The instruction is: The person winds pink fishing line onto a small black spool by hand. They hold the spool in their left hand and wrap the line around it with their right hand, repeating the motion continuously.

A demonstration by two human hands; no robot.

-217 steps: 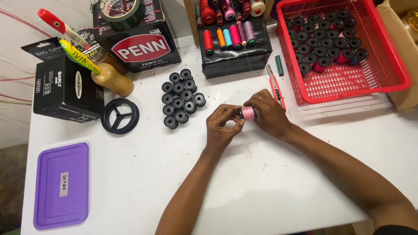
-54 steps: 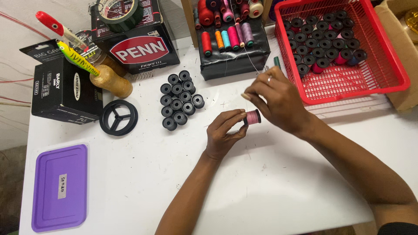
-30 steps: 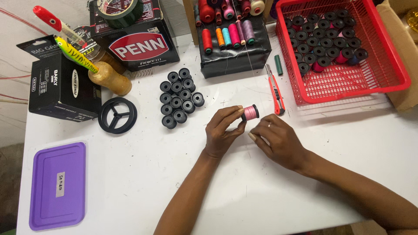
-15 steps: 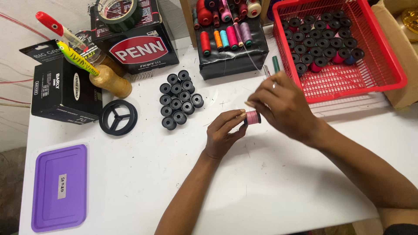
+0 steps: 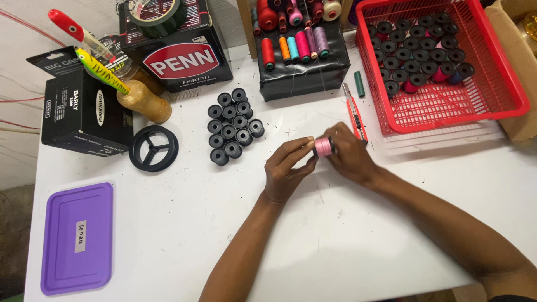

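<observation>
1. The left hand (image 5: 285, 168) has its grip closed on one end of a small pink thread spool (image 5: 321, 146), thumb and fingertips pinching it above the white counter (image 5: 347, 240)
2. The right hand (image 5: 349, 154) meets the spool from the other side, fingers curled closed about its black end flange; both hands hold it just above the counter's middle
3. Open room lies toward the person: the near half of the counter is bare, smooth and white, with faint scuffs, out to its front edge
4. Just beside the right hand lies a slim red utility knife (image 5: 354, 114), and past it the red plastic basket (image 5: 503, 84), a lattice of mesh holding many black spools, a few wound with pink or blue thread
5. To the left of the hands, near but apart, a tight cluster of empty black spools (image 5: 232, 127) stands on end; further left lies a round black spoked ring (image 5: 154, 148)
6. Along the far edge sit a glossy black block (image 5: 302, 75) carrying coloured thread cones, and black cardboard boxes (image 5: 84, 114)
7. A flat purple lid (image 5: 78, 237) with rounded corners lies near the counter's left edge
</observation>
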